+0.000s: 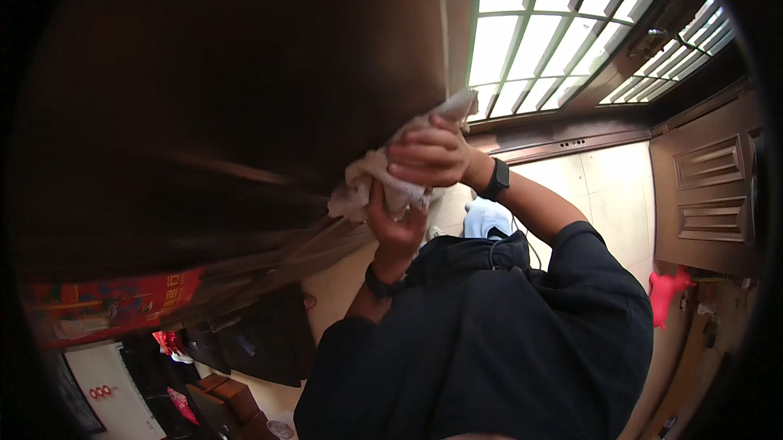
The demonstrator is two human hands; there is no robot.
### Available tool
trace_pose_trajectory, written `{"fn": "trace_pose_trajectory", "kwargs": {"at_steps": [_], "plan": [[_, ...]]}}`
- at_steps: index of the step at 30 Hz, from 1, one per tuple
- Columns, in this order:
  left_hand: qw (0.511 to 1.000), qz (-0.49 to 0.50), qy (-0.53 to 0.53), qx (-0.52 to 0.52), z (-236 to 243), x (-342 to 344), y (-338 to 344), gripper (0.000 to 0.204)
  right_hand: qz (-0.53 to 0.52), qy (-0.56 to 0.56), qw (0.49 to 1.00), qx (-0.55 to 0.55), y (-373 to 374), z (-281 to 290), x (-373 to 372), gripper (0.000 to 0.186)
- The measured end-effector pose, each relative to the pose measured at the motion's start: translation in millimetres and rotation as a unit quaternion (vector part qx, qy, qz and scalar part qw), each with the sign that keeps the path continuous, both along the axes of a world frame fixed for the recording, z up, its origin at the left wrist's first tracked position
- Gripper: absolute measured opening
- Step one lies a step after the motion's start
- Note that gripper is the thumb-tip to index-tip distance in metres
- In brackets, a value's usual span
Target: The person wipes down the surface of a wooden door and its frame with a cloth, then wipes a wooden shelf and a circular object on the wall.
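Note:
A crumpled pale cloth is bunched against a dark brown wooden surface, with one end pointing up toward the right. My right hand lies over the upper part of the cloth, its fingers bent across it and gripping it. Below and slightly to the left, my left hand holds the lower part of the same cloth, some fingers hidden in its folds. Both wrists wear dark bands.
Windows with barred panes are at the upper right, a brown panelled door at the right with a pink object below it. A red printed item is at the lower left, near brown wooden furniture.

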State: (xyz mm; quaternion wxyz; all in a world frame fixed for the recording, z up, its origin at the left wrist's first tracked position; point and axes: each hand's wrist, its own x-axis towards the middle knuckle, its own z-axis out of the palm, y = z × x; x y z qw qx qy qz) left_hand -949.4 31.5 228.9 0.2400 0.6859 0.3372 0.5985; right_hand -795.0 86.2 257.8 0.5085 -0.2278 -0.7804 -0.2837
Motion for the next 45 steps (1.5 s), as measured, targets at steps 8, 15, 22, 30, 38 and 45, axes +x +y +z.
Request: {"fn": "trace_pose_trajectory", "kwargs": {"at_steps": [8, 15, 22, 30, 38, 45], "plan": [[0.990, 0.004, 0.139, -0.001, -9.4, 48.1, 6.5, 0.057, 0.064, 0.174, 0.972, -0.148, -7.0, -33.6, 34.1, 0.036], [0.984, 0.012, 0.111, -0.137, -11.6, 130.3, 13.5, 0.055, 0.062, 0.159, 0.890, -0.424, -14.1, -48.8, 118.4, 0.067], [0.989, -0.101, 0.056, -0.092, 24.1, 248.2, 80.1, 0.057, -0.048, 0.204, 0.859, -0.468, 8.7, 2.7, 237.4, 0.073], [0.981, -0.165, 0.013, 0.098, 81.8, 378.3, 135.7, 0.058, -0.143, 0.255, 0.920, -0.262, 31.6, 38.0, 340.6, 0.056], [0.992, -0.050, 0.116, 0.017, 23.7, 384.8, 181.0, 0.050, -0.252, 0.131, 0.942, -0.176, 99.0, -28.6, 352.7, 0.070], [0.993, 0.034, 0.108, 0.024, 22.8, 333.8, 194.9, 0.048, -0.192, 0.062, 0.954, -0.224, 117.4, -11.7, 310.9, 0.058]]}}
